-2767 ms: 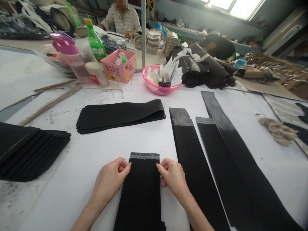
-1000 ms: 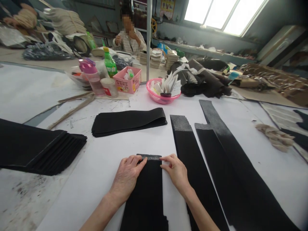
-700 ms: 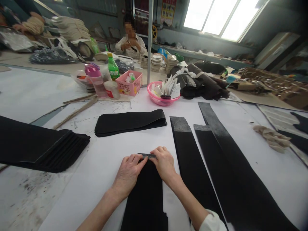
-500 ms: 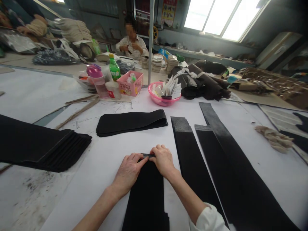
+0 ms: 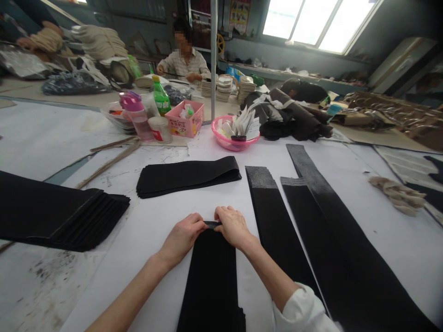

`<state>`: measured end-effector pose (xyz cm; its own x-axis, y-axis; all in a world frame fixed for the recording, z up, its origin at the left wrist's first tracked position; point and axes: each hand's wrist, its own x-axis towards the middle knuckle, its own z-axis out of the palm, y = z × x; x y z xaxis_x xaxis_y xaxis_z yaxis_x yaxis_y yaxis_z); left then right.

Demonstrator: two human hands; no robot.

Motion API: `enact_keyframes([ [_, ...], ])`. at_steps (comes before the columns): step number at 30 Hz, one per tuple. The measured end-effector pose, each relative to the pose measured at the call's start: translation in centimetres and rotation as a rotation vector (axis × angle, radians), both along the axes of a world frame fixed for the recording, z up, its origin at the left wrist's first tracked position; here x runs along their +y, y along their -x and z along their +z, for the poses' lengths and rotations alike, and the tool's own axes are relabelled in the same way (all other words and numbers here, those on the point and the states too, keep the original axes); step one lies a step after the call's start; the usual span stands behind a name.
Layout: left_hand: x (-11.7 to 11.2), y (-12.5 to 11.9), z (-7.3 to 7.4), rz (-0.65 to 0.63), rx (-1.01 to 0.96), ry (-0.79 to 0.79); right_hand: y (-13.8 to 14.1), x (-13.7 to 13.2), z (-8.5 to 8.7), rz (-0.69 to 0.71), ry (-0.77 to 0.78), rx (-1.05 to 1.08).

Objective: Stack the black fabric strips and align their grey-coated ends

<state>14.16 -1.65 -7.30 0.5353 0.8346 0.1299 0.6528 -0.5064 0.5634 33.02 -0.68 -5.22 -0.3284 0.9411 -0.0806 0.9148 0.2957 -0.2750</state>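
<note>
A long black strip of material (image 5: 212,281) lies in front of me, its near end running out of the picture. At its far end a narrow greyish edge is turned up. My left hand (image 5: 185,235) pinches the left corner of that edge between thumb and fingers. My right hand (image 5: 233,227) grips the right part of the same edge, thumb below and fingers curled over the top. Just right of it lies a stack of black strips (image 5: 277,226) with a grey end band. A folded black stack (image 5: 183,176) rests beyond my hands.
More black strips (image 5: 332,240) spread at the right, and a thick black stack (image 5: 51,207) lies left. Farther back stand a pink basin (image 5: 235,145) of papers, a pink box (image 5: 187,124), a green bottle (image 5: 161,97) and a metal pole (image 5: 213,60). A co-worker (image 5: 187,64) sits behind.
My left hand has drawn its fingers into a tighter pinch at the strip's left corner. My right hand has barely moved. The co-worker's hands have lowered and spread apart.
</note>
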Motion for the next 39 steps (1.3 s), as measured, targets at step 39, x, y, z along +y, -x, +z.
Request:
enact_keyframes([
  [39, -1.5, 0.0, -2.3, -0.049, 0.282, -0.451, -1.5, -3.1, -2.7, 0.181, -0.27, 0.063],
])
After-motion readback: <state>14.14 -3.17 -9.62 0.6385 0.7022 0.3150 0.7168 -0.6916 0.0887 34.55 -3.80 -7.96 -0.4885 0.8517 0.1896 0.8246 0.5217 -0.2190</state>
